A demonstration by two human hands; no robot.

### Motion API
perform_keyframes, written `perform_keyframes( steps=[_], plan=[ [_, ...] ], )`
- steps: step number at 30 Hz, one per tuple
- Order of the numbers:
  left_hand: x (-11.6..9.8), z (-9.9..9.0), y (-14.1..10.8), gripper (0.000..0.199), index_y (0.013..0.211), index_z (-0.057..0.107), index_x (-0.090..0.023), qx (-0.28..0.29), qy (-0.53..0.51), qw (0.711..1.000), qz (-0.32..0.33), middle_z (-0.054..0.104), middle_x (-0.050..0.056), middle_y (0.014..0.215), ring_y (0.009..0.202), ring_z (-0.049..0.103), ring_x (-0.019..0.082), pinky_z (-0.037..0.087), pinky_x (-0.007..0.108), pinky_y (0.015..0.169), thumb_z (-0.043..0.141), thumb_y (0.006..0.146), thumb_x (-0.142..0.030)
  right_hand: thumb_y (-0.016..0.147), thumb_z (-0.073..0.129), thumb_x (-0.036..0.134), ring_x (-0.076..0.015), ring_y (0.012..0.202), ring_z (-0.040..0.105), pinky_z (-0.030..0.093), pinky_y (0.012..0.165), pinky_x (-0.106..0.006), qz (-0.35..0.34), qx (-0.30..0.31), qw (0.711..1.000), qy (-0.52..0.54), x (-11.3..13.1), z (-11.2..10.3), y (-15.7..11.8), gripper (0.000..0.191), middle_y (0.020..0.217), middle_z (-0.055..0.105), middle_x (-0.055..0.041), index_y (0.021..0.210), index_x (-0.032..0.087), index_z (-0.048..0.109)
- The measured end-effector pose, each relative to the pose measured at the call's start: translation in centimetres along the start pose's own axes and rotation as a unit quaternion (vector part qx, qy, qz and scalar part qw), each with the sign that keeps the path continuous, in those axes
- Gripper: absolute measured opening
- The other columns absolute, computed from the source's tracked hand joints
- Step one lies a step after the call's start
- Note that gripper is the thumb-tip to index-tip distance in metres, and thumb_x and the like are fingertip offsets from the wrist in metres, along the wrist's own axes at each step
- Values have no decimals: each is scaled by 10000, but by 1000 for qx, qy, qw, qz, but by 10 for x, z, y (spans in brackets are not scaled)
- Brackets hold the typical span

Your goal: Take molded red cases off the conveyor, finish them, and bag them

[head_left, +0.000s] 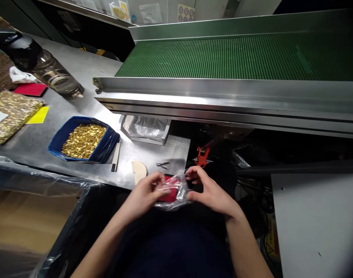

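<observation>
"Where's the clear bag [181, 192]?"
"Over the lap [176, 239]. The left hand's [143, 196] fingers pinch it; the right hand's [213, 195], can't tell."
"Heavy?"
"Looks light, floppy, slippery. Hold its edges."

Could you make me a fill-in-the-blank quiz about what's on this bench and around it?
The pieces in the blue bin are ____-coloured. Between the left hand and right hand is a ____ thing in clear plastic. The ribbed belt is ____. The paper slip left of the bin is ____.
Missing words: gold; red; green; yellow.
</observation>
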State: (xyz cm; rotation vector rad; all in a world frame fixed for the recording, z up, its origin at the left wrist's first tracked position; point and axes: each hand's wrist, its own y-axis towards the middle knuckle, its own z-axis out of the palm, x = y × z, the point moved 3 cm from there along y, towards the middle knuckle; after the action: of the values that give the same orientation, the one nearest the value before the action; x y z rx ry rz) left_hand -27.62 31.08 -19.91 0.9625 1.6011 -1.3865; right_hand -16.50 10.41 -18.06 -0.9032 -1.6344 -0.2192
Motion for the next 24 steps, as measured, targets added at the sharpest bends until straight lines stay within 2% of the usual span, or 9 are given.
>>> perform_keyframes(
  steps=[1, 3, 5, 8, 11, 14, 18, 20, 24],
  plan=[
    [6, -14, -7, 265, 860, 570, -209, -21, -29, 999, -20, 511, -56, 743, 623, 452, 112, 369, 205, 559, 749, 837, -403, 853, 742, 448, -176, 996, 647, 492, 833, -272, 12, 26, 999, 35, -5, 3, -6, 383, 1113, 682, -39, 1134, 240, 585],
    [22, -40, -23, 338, 860, 566, -208, -71, -68, 993, -62, 443, -75, 668, 519, 363, 89, 306, 189, 462, 725, 851, -506, 922, 649, 527, -151, 792, 666, 491, 696, -253, 99, 70, 990, 76, -25, 20, -20, 339, 936, 716, -42, 1018, 202, 630],
    [37, -58, -36, 405, 815, 561, -200, -128, -90, 984, -84, 410, -82, 612, 470, 332, 78, 282, 181, 420, 696, 860, -579, 916, 637, 585, -98, 533, 570, 383, 506, -217, 202, 137, 961, 126, -48, 48, -32, 419, 749, 696, -21, 885, 168, 662],
    [53, -72, -46, 456, 749, 548, -191, -225, -112, 964, -88, 441, -73, 585, 446, 376, 75, 318, 177, 409, 694, 856, -610, 844, 695, 646, -29, 413, 405, 225, 406, -197, 270, 170, 921, 222, -70, 87, -38, 503, 721, 651, 7, 823, 145, 657],
    [63, -73, -45, 457, 765, 575, -189, -290, -92, 949, -85, 485, -66, 569, 426, 416, 81, 352, 184, 406, 698, 849, -621, 822, 699, 663, -9, 416, 319, 178, 391, -189, 289, 128, 909, 271, -78, 105, -35, 511, 773, 599, 35, 899, 160, 653],
    [66, -67, -38, 458, 798, 608, -185, -291, -59, 950, -94, 520, -56, 550, 432, 458, 97, 374, 192, 422, 699, 841, -632, 802, 743, 614, -19, 459, 342, 215, 393, -177, 290, 67, 909, 294, -76, 105, -34, 508, 845, 600, 28, 1068, 186, 673],
    [66, -49, -30, 457, 827, 600, -198, -255, -45, 959, -118, 516, -65, 515, 433, 426, 102, 343, 195, 427, 683, 837, -647, 850, 721, 590, -104, 791, 608, 490, 638, -190, 240, -60, 925, 288, -75, 90, -39, 448, 1002, 675, -21, 1086, 214, 667],
    [65, -40, -28, 459, 802, 580, -206, -247, -21, 962, -112, 503, -68, 494, 431, 404, 104, 315, 201, 431, 646, 856, -657, 861, 717, 588, -154, 914, 649, 529, 782, -252, 205, -125, 928, 285, -78, 79, -40, 424, 1016, 711, -30, 1053, 217, 648],
    [63, -23, -22, 522, 628, 497, -210, -238, 31, 966, -99, 467, -51, 466, 451, 399, 116, 300, 229, 466, 594, 882, -656, 796, 788, 579, -183, 791, 666, 514, 720, -284, 178, -189, 928, 269, -86, 53, -39, 455, 901, 747, -39, 981, 200, 618]
  ],
)
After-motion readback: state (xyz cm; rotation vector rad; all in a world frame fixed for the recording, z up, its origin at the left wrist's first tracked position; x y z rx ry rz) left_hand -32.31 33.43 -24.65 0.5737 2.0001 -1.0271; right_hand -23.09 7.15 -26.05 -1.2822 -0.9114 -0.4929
